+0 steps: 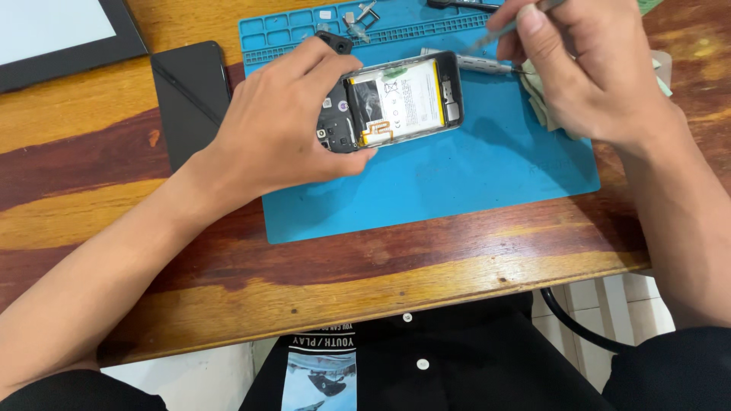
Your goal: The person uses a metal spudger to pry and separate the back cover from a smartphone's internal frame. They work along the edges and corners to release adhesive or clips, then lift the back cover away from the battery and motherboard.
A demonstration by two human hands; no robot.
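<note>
**A:** The left hand [278, 125] is clamped around the camera end of the opened smartphone [396, 99], thumb under the near edge and fingers over the far edge. The phone sits tilted, lifted a little off the blue repair mat [457, 175], with its white battery [403, 95] facing up.

**B:** That hold looks sound to me. I'd judge it best to keep the fingers on the frame only, clear of the battery and the orange flex cable [377, 135] at its lower left corner.

**A:** And the right hand [590, 72]?

**B:** It's closed in a pinch on a slim metal tool [506, 29], probably tweezers or a fine driver; the tip is blurred, so I can't tell which. It hovers just beyond the phone's right end, apart from it. A second grey screwdriver [476, 62] lies on the mat touching the phone's far corner.

**A:** Anything to watch?

**B:** The tool should come in shallow and stay off the battery's soft face. Resting the phone flat on the mat would likely steady it. Small loose parts [358, 19] sit in the mat's tray section, near the left fingertips, so a careless sweep could scatter them. A dark phone case [190, 95] lies on the wooden table [114, 175], well out of the way.
</note>
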